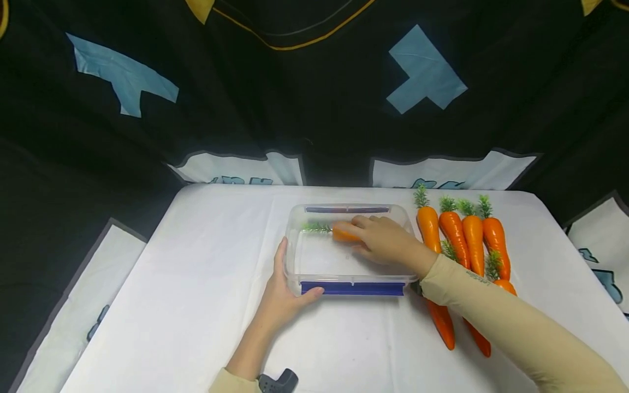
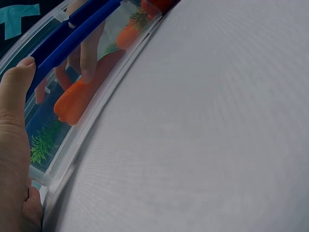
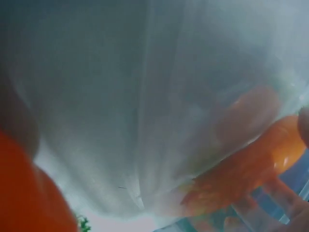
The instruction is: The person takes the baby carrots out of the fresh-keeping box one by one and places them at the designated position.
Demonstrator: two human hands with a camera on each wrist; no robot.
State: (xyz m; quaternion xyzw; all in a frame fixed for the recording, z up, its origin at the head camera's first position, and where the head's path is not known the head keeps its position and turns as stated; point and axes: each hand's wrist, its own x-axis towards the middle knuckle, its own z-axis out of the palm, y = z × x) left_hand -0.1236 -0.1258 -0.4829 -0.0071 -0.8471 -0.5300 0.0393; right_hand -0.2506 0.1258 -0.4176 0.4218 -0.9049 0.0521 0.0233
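A clear plastic box [image 1: 344,278] with blue clips stands on the table. Inside it lies an orange toy carrot [image 1: 342,232], its green leafy top pointing left. My right hand [image 1: 385,237] reaches into the box and holds this carrot from above, covering most of it. Through the box wall in the left wrist view, fingertips rest on the carrot [image 2: 77,101]. My left hand [image 1: 285,295] grips the front left corner of the box, thumb by the front clip [image 1: 351,289]. In the right wrist view the carrot [image 3: 260,154] shows blurred through plastic.
Several more toy carrots [image 1: 474,245] with green tops lie right of the box, partly under the right sleeve [image 1: 516,327]. A white cloth covers the table [image 1: 196,273]. Behind it hangs a black cloth [image 1: 304,109] with blue and white patches.
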